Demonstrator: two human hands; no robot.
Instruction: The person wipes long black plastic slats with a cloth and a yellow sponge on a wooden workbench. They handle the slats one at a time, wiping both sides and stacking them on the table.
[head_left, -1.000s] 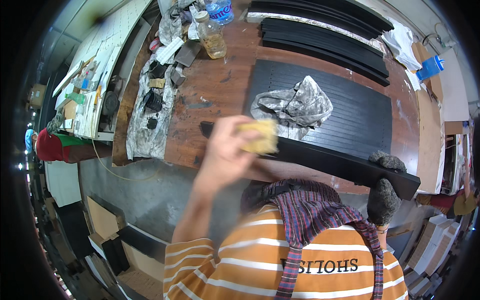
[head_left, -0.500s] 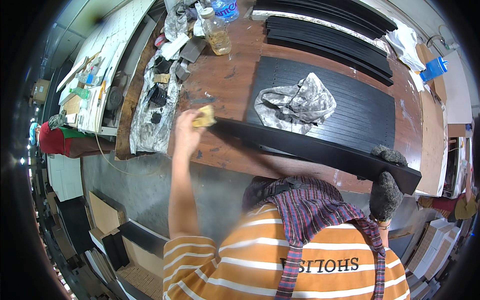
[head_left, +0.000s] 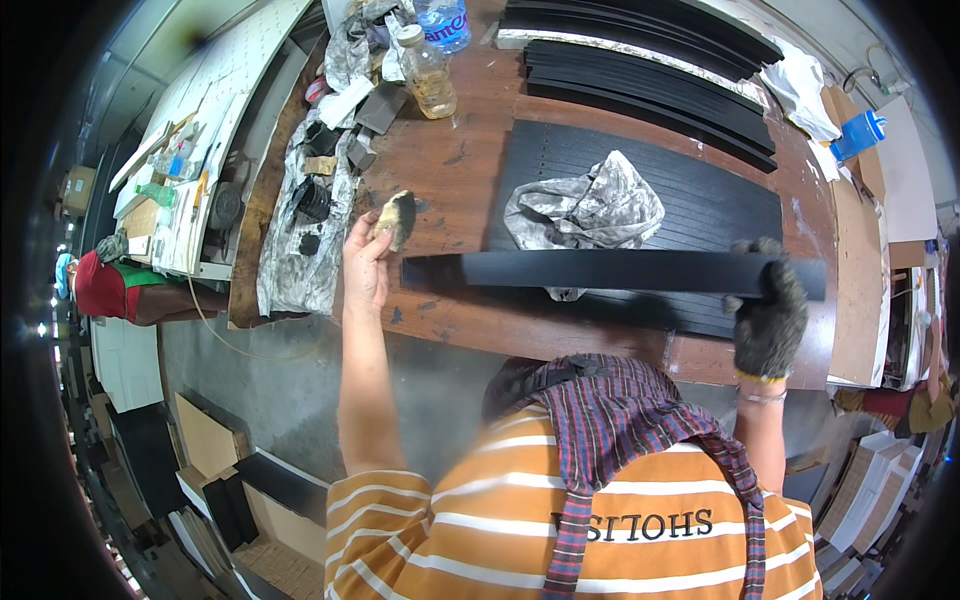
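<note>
My bare left hand (head_left: 368,262) pinches a yellow sponge (head_left: 399,219) with one black-stained face, held apart from the near left end of a long black board (head_left: 560,272). My right hand (head_left: 770,315), in a dark grey glove, grips that board close to its right end, with fingers over the top. The board is raised over the table and runs nearly level from left to right. Behind it a crumpled white cloth with black stains (head_left: 590,205) lies on a wide grooved black panel (head_left: 700,200). The board hides part of both.
Long black strips (head_left: 640,95) are stacked at the far side of the brown table (head_left: 440,170). A bottle of yellowish liquid (head_left: 428,80) stands far left, beside a stained cloth (head_left: 285,250) holding a dark cup (head_left: 313,196) and grey blocks. Another person (head_left: 110,280) is at the left.
The board's right end has swung up and away from me, and the board has turned to show another face. My left hand has drawn the sponge off its left end and tipped it upright.
</note>
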